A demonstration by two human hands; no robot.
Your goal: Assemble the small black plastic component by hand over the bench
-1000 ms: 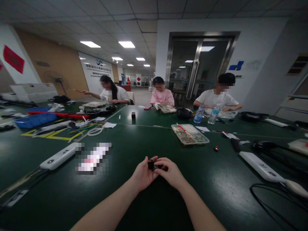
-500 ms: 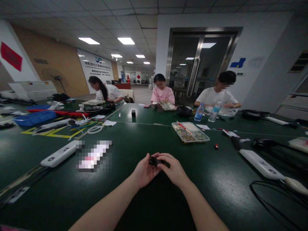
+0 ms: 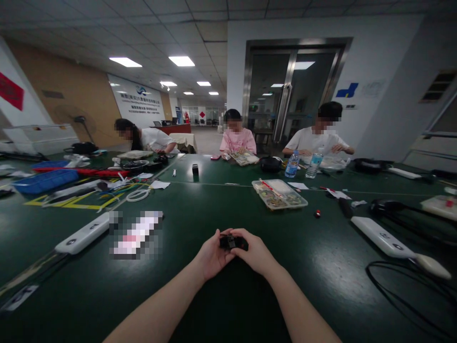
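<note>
Between my two hands, above the green table, is a small black device (image 3: 233,242) with a blocky middle; its exact kind is too small to make out. My left hand (image 3: 211,257) cups its left end, thumb up along the side and fingers curled beneath. My right hand (image 3: 255,251) grips the right end, with fingers over the top and the thumb on the near side. Parts of the device are hidden behind my fingers.
A divided food tray (image 3: 276,194) lies ahead to the right, near two water bottles (image 3: 292,165). White power strips (image 3: 84,233) lie at both sides. A small black box (image 3: 195,169) stands farther off. Several people sit across the table.
The black device has turned in my hands, and more of its face and right end shows. The view has shifted slightly right. Across the table, the right-hand person's hand has risen.
</note>
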